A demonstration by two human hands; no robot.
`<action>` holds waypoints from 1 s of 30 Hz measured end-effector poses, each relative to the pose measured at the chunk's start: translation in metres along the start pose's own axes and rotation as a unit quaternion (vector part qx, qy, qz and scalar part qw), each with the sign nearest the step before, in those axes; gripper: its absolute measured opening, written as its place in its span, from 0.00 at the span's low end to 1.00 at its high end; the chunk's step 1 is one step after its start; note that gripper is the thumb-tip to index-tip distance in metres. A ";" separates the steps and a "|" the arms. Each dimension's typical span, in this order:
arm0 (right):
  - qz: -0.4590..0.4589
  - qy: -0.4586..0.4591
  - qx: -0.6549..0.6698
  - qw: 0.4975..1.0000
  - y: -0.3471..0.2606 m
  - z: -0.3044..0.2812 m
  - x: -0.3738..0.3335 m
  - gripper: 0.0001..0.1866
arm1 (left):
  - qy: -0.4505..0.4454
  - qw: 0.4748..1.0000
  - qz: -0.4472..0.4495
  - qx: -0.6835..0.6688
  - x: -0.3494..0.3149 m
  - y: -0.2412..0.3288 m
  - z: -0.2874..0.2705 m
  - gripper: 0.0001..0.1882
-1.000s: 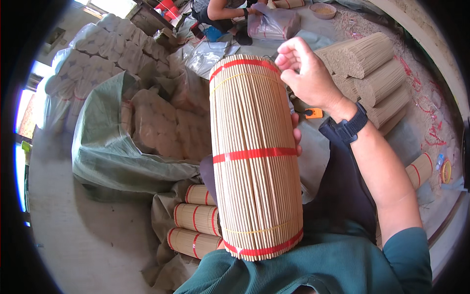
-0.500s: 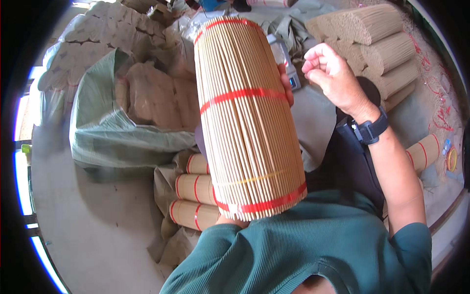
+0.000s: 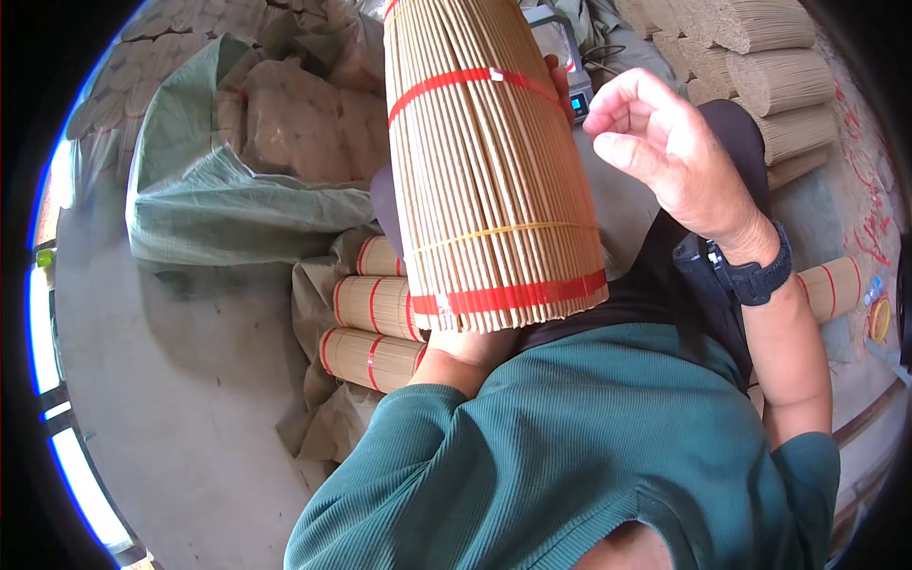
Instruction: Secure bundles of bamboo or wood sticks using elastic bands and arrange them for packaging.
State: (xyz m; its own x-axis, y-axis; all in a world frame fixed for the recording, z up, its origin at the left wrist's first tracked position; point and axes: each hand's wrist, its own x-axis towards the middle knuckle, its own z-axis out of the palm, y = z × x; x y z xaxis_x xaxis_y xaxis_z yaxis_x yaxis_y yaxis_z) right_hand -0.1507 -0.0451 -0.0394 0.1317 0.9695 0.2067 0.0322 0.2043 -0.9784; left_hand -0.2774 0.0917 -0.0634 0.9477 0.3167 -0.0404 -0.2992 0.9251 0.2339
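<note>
A thick bundle of thin bamboo sticks (image 3: 489, 190) stands tilted in front of me, bound with red tape bands and a thin yellow rubber band (image 3: 503, 231) near its lower end. My left hand (image 3: 562, 90) is shut on the bundle from behind; only its fingertips show past the right edge, and my left forearm comes out under the lower end. To the right, apart from the bundle, my right hand (image 3: 670, 157) is raised with its fingers loosely curled and the thumb apart from them. I see nothing in it. A black strap is around that wrist.
Several red-banded bundles (image 3: 370, 356) lie on brown sheeting at my left. Beyond is a green woven sack (image 3: 237, 223) with wrapped bundles. A scale (image 3: 560, 47) with a lit display stands behind the held bundle. Stacked loose stick bundles (image 3: 779, 85) are at the far right.
The bundle sits higher in view, its top now cut off and its lower end farther from my shirt. Its yellow band shows more plainly. My right hand stays beside it, slightly lower and farther right.
</note>
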 end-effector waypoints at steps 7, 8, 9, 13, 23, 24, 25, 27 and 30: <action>-0.025 0.107 -0.004 0.994 0.002 -0.013 -0.008 0.17 | 0.067 0.994 0.025 0.082 -0.018 -0.013 -0.006 0.36; -0.008 0.109 -0.006 0.994 -0.002 -0.016 -0.009 0.22 | 0.082 0.991 0.034 0.099 -0.021 -0.013 -0.006 0.36; 0.023 0.104 0.049 0.993 -0.008 -0.019 -0.011 0.26 | 0.087 0.989 0.036 0.111 -0.019 -0.018 -0.007 0.36; 0.064 0.033 0.074 0.995 -0.026 -0.023 -0.008 0.32 | 0.135 0.970 0.070 0.189 -0.029 -0.004 0.003 0.37; 0.002 0.155 0.187 0.970 -0.035 -0.057 -0.049 0.63 | 0.058 0.959 -0.069 0.269 0.042 -0.010 0.052 0.36; -0.006 0.185 0.198 0.963 -0.034 -0.062 -0.051 0.62 | 0.003 0.959 -0.159 0.234 0.052 -0.013 0.063 0.36; -0.027 0.203 0.216 0.955 -0.033 -0.067 -0.053 0.59 | -0.001 0.956 -0.181 0.232 0.060 -0.022 0.073 0.34; -0.045 0.207 0.232 0.950 -0.034 -0.078 -0.062 0.57 | 0.034 0.948 -0.147 0.280 0.072 -0.034 0.082 0.34; -0.059 0.197 0.219 0.954 -0.037 -0.096 -0.084 0.49 | 0.047 0.920 -0.069 0.383 0.092 -0.047 0.084 0.31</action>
State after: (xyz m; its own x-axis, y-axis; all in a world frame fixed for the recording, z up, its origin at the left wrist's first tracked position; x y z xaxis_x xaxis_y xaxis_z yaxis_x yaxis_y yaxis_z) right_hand -0.0681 -0.1471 -0.0204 0.5170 0.8278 0.2178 -0.3358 0.4302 -0.8380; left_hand -0.1669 0.0599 0.0033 0.9464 0.2565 -0.1961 0.0237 0.5506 0.8344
